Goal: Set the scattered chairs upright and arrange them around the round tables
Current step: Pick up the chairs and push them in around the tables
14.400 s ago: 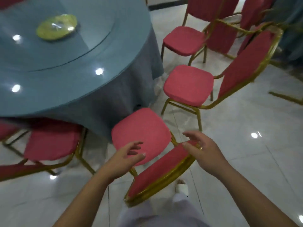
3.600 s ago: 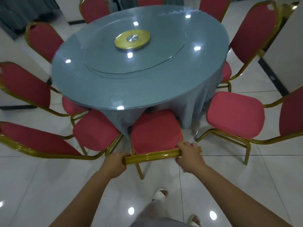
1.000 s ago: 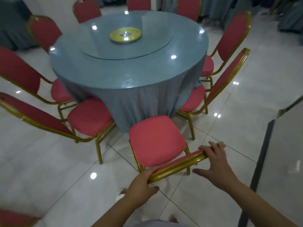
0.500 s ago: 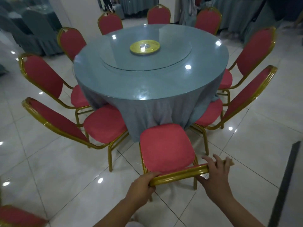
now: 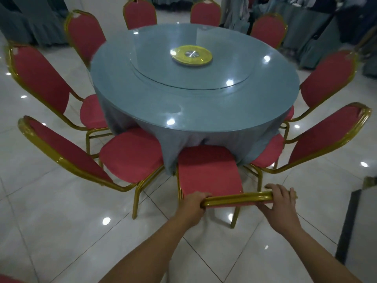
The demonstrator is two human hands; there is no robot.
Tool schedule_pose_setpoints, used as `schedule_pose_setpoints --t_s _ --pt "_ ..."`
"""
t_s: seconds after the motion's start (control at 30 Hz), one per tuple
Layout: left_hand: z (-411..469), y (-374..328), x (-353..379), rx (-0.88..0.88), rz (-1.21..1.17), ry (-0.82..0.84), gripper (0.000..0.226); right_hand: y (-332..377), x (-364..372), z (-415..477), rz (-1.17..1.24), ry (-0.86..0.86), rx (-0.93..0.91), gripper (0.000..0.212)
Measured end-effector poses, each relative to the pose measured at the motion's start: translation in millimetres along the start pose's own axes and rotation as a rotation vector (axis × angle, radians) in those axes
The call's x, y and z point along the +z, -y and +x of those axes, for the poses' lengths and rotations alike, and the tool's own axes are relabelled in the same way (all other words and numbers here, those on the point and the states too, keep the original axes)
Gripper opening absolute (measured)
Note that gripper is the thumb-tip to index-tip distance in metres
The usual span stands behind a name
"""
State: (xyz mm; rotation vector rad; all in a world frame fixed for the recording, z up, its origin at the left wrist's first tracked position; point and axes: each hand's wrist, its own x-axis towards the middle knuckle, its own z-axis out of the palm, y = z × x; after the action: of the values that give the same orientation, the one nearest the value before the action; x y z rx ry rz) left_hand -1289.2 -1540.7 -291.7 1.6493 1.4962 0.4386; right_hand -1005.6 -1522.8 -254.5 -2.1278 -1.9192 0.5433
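Note:
A red-cushioned chair with a gold frame stands upright right in front of me, its seat reaching the hanging cloth of the round blue-grey table. My left hand grips the left end of its gold top rail. My right hand holds the rail's right end, fingers curled over it. Several more red chairs ring the table, among them one to the left and one to the right, all upright.
A glass turntable with a gold centre disc lies on the table. Glossy white tiles cover the floor. A dark strip runs along the floor at right. Draped grey-blue tables stand behind. A red chair edge shows at bottom left.
The chair has slid in toward the table, its seat now touching the cloth. My right hand has closed over the rail. My view has drawn nearer and centred behind the chair.

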Motion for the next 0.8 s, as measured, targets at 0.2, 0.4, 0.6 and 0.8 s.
schedule_pose_setpoints --t_s 0.2,0.4,0.6,0.8 --pt "6.2 12.5 4.9 0.062 -0.007 0.018 0.049 35.4 -46.8 -4.2 -0.268 0.291 0.072 0.073" --pt "-16.0 11.1 -30.1 -0.135 -0.532 0.153 0.06 120.7 -58.1 -7.1 0.145 0.374 -0.303 0.051" --pt "-93.5 23.6 -80.9 -0.53 -0.854 -0.461 0.024 180.9 -15.8 1.6 0.477 0.661 -0.426 0.035" --pt "-192.0 25.5 -82.6 -0.651 -1.002 -0.88 0.023 240.3 39.3 -21.3 0.541 0.921 -0.565 0.021"
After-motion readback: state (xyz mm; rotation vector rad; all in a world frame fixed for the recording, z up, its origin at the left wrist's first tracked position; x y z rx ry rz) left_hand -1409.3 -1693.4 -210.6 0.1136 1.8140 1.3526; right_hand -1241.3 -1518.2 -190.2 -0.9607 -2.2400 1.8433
